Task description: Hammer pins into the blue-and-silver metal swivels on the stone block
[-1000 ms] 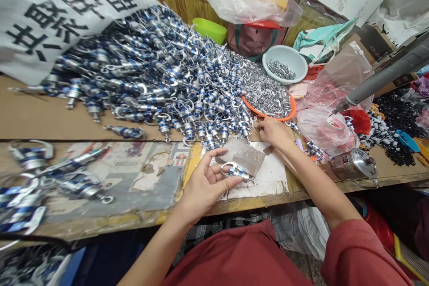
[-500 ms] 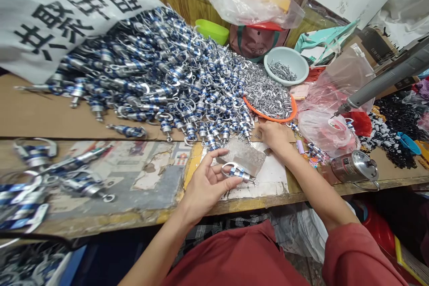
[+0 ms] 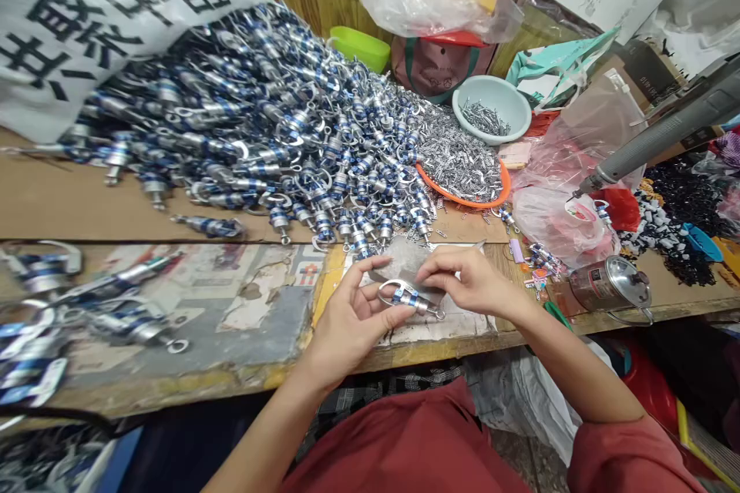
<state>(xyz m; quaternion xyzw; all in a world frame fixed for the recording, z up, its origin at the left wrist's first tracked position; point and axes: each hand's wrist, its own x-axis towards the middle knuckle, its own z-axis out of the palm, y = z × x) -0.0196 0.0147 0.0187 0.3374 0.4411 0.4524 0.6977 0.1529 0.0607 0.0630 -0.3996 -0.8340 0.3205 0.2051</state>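
Observation:
My left hand (image 3: 355, 323) is closed around a small blue-and-silver metal fitting (image 3: 408, 296), with a curved white hook on one side and a little ring at its end. The fitting is above a grey metal block (image 3: 405, 256) on a white sheet (image 3: 471, 323) at the table's near edge. Just right of the fitting, my right hand (image 3: 471, 277) is closed in a pinch over the block. What its fingertips hold, if anything, is too small to make out.
A large heap of similar fittings (image 3: 277, 115) covers the left and middle. Small metal pieces fill an orange-rimmed tray (image 3: 462, 204); more lie in a pale blue bowl (image 3: 491, 140). To the right are a grey tool (image 3: 647, 135) and a lidded metal mug (image 3: 607, 293).
My right hand has moved from the small metal pieces by the orange tray back toward me, beside the fitting. My left hand keeps the fitting almost in place. The view has shifted slightly.

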